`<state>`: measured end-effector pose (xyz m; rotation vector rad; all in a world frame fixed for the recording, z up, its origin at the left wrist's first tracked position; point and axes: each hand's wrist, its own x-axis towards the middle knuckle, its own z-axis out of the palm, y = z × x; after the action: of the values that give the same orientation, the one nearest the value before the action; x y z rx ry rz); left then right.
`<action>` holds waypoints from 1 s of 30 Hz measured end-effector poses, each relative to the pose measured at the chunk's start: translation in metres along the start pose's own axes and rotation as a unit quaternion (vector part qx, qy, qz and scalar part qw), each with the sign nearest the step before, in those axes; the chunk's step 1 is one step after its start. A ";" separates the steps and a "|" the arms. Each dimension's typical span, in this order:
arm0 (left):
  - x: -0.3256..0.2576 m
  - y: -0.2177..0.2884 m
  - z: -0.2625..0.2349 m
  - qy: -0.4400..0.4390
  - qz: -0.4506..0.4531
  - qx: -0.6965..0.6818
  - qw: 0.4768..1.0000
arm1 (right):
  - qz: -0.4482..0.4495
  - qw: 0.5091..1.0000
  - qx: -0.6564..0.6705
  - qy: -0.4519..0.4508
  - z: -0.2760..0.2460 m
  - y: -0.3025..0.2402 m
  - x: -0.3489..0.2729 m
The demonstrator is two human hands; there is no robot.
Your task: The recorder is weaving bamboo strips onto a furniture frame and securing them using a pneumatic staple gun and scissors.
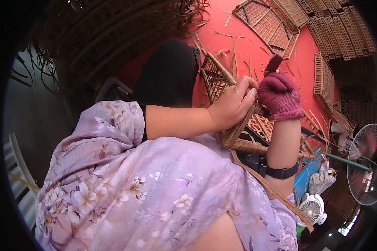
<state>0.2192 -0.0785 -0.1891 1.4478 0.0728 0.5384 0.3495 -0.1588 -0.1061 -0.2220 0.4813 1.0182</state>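
Observation:
A woven wicker basket (243,146) with slatted sides and a wrapped rim rests tilted against my lap. My bare left hand (234,104) is closed at its upper edge, thumb and fingers pinched together on the rim. Close beside it, my right hand (280,95), in a maroon knit glove, is curled with one dark-tipped finger raised. Whatever lies inside its curled fingers is hidden. From the basket's near corner a long flat brown rattan strip (276,193) runs over my lap past my right forearm.
Stacked wicker panels (341,33) stand at the far right, with another wicker frame (266,23) on the red floor (222,35) among scattered strip offcuts. More dark stacked wickerwork (113,33) fills the far left. A standing fan (366,165) and a small white fan (312,209) are at right.

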 end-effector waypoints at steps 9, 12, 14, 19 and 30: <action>-0.009 -0.002 -0.028 -0.151 0.079 0.041 0.985 | 0.080 0.995 -0.019 -0.063 -0.011 -0.001 -0.007; -0.004 -0.001 -0.036 -0.198 0.049 0.068 0.977 | 0.021 0.946 -0.269 -0.180 -0.005 0.003 -0.033; -0.002 0.000 -0.039 -0.209 0.061 0.091 0.972 | -0.062 0.855 -0.511 -0.072 0.000 0.008 -0.075; 0.002 0.010 -0.039 -0.174 0.156 0.130 0.964 | -0.083 0.591 -0.802 0.021 0.003 0.024 -0.164; -0.007 0.043 -0.039 -0.233 0.334 0.307 0.860 | -0.172 0.514 -0.830 -0.129 -0.021 0.029 -0.175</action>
<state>0.1854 -0.0439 -0.1557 2.2110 -0.7341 0.7416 0.2432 -0.2854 -0.0382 -1.7943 -1.0093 0.7530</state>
